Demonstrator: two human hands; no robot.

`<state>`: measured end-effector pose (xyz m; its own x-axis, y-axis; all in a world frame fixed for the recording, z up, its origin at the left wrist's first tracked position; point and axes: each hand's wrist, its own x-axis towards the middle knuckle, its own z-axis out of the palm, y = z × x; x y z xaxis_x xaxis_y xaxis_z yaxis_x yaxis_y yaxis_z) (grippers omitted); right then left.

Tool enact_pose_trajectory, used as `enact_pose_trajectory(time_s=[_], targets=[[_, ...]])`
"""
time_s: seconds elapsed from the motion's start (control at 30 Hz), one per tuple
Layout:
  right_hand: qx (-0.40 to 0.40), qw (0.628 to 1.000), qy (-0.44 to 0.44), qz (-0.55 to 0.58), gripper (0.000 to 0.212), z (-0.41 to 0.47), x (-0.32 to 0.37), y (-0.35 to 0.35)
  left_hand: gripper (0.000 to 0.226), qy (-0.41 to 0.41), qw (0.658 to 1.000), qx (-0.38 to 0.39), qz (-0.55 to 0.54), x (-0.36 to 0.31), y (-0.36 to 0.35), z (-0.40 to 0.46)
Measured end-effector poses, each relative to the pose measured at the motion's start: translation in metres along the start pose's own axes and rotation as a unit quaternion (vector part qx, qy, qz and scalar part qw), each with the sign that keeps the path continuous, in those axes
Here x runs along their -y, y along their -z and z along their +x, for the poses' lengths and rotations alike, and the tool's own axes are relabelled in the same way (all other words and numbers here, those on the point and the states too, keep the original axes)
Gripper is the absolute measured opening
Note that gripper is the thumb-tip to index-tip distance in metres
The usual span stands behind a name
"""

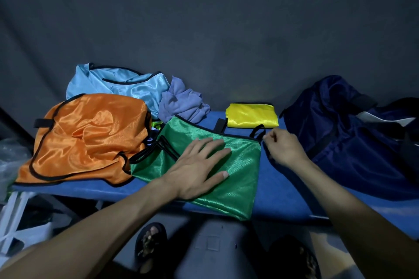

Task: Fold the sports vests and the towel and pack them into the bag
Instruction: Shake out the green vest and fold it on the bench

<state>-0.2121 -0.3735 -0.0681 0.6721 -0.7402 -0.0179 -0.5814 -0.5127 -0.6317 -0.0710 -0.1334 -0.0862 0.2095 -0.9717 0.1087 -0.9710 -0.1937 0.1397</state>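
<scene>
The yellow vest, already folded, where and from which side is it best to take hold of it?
Grip the yellow vest at its near long edge, coming from the front. It lies flat as a small rectangle, that edge faces the person, and nothing covers it.

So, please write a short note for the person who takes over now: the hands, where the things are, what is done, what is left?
Left hand: flat, pressing the shiny green vest, half-folded on the blue table.
Right hand: fingers pinch at the green vest's right corner.
Done: small yellow satin vest lies folded at the back.
Left: finish the green one; fold the orange satin vest, light blue satin vest and crumpled lilac towel; pack all into the dark navy bag on the right.
</scene>
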Motion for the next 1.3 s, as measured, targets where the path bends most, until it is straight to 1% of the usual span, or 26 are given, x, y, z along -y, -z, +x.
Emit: enact_pose_trajectory(time_s=[0.03,0.1,0.17,0.27,0.4,0.47,0.53,0.6,0.63,0.67,0.73,0.77,0.8,0.87,0.9,0.93,1.0,1.03,1.07,1.1,1.13,1.17,1.2,1.3], targets=[[0.027,0.998,-0.029,0.057,0.033,-0.009,0.003,0.0,0.068,-0.004,1.0,0.014,0.004,-0.004,0.001,-0.001],[0.076,0.981,-0.081,0.16,0.035,-0.028,0.011,-0.005,0.073,0.003,0.997,0.074,0.019,-0.011,-0.005,-0.003],[0.078,0.965,-0.115,0.223,0.035,-0.038,0.017,-0.017,0.075,0.017,0.993,0.113,0.029,-0.015,-0.011,-0.005],[0.064,0.944,-0.155,0.285,0.035,-0.038,0.024,-0.025,0.077,0.031,0.992,0.121,0.032,-0.02,-0.013,-0.005],[0.107,0.908,-0.222,0.339,0.038,-0.033,0.025,-0.015,0.081,0.037,0.991,0.13,0.017,-0.044,-0.016,-0.001],[0.121,0.896,-0.233,0.359,0.034,-0.03,0.023,-0.011,0.079,0.039,0.991,0.128,0.007,-0.054,-0.016,0.003],[0.115,0.894,-0.225,0.37,0.027,-0.028,0.023,-0.006,0.073,0.054,0.994,0.095,0.006,-0.053,-0.01,0.008],[0.081,0.903,-0.204,0.37,0.027,-0.025,0.023,-0.002,0.069,0.079,0.995,0.054,0.011,-0.044,-0.005,0.008],[0.056,0.912,-0.193,0.358,0.028,-0.024,0.023,0.0,0.069,0.097,0.994,0.053,0.012,-0.038,-0.003,0.006],[0.037,0.924,-0.181,0.335,0.027,-0.022,0.022,0.002,0.07,0.115,0.991,0.068,0.01,-0.032,-0.004,0.004],[0.005,0.95,-0.162,0.269,0.037,-0.016,0.019,0.0,0.072,0.135,0.985,0.104,0.001,-0.023,-0.007,-0.001],[-0.005,0.959,-0.155,0.238,0.041,-0.013,0.018,-0.002,0.071,0.138,0.985,0.105,-0.007,-0.02,-0.007,-0.003],[-0.011,0.963,-0.154,0.221,0.038,-0.01,0.016,-0.004,0.071,0.139,0.985,0.096,-0.017,-0.017,-0.007,-0.005],[-0.03,0.965,-0.154,0.211,0.025,-0.007,0.013,-0.005,0.069,0.137,0.987,0.077,-0.045,-0.014,-0.002,-0.008],[-0.039,0.966,-0.152,0.208,0.025,-0.007,0.012,-0.004,0.069,0.133,0.988,0.065,-0.048,-0.012,0.001,-0.009],[-0.046,0.966,-0.149,0.205,0.028,-0.005,0.011,-0.003,0.067,0.128,0.991,0.038,-0.033,-0.009,0.005,-0.01],[-0.044,0.967,-0.147,0.205,0.03,-0.007,0.011,-0.001,0.055,0.152,0.985,-0.074,0.02,0.001,0.018,-0.009],[-0.042,0.965,-0.149,0.211,0.032,-0.008,0.011,0.001,0.046,0.189,0.974,-0.123,0.037,0.009,0.026,-0.008],[-0.041,0.964,-0.15,0.213,0.033,-0.009,0.011,0.004,0.041,0.238,0.961,-0.135,0.038,0.018,0.034,-0.008],[-0.031,0.963,-0.156,0.215,0.034,-0.011,0.012,0.007,0.04,0.292,0.95,-0.109,0.03,0.027,0.041,-0.009],[-0.025,0.962,-0.162,0.217,0.036,-0.011,0.011,0.009,0.042,0.341,0.938,-0.057,0.026,0.034,0.046,-0.01],[-0.014,0.962,-0.17,0.215,0.039,-0.014,0.012,0.013,0.045,0.372,0.928,-0.008,0.027,0.038,0.048,-0.011],[-0.002,0.963,-0.177,0.205,0.041,-0.016,0.013,0.015,0.048,0.388,0.921,0.019,0.027,0.04,0.048,-0.011],[0.011,0.971,-0.173,0.167,0.043,-0.025,0.008,0.012,0.049,0.402,0.915,0.022,0.003,0.038,0.042,-0.006]])
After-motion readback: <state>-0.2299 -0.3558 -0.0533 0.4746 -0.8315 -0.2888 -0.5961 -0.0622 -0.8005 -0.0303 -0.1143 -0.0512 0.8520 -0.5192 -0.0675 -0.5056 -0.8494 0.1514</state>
